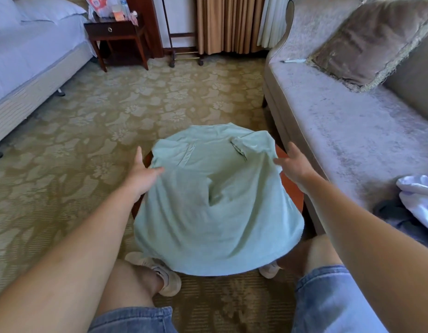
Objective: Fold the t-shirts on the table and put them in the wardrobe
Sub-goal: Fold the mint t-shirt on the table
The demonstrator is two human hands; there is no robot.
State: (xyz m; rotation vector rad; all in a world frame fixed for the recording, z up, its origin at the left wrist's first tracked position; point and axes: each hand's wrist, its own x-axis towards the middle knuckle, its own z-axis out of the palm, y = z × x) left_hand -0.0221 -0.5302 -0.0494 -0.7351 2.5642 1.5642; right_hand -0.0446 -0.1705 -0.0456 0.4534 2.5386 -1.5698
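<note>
Between the pale-sheeted bed (pixel 28 56) on my left and the long grey velvet sofa (pixel 340 131) on my right, over the green-gold flowered carpet (pixel 112 104), I sat low before the mint-green cotton t-shirt (pixel 215 207). It lay spread across the small round reddish-brown wooden desk (pixel 292 191), covering nearly the whole top, with the hem hanging off the near edge toward my knees. No wardrobe was in view.

My left hand (pixel 145 173) was at the shirt's left edge and my right hand (pixel 293 164) at its right edge. The fingers (pixel 279 162) of both were apart and relaxed, just touching cloth, clamped on nothing.

I judged the fold barely begun. To do it well I would first flatten the raised wrinkle in the middle, then take both sides evenly and bring them to the centre line. I would also mind the overhang, since it could drag the cloth off.

A crumpled white garment (pixel 419 195) lay on the sofa beside me.

I could read no writing on the shirt. The red-and-white packet (pixel 95 3) above the dark wooden nightstand (pixel 117 30) was too blurred to make out.
</note>
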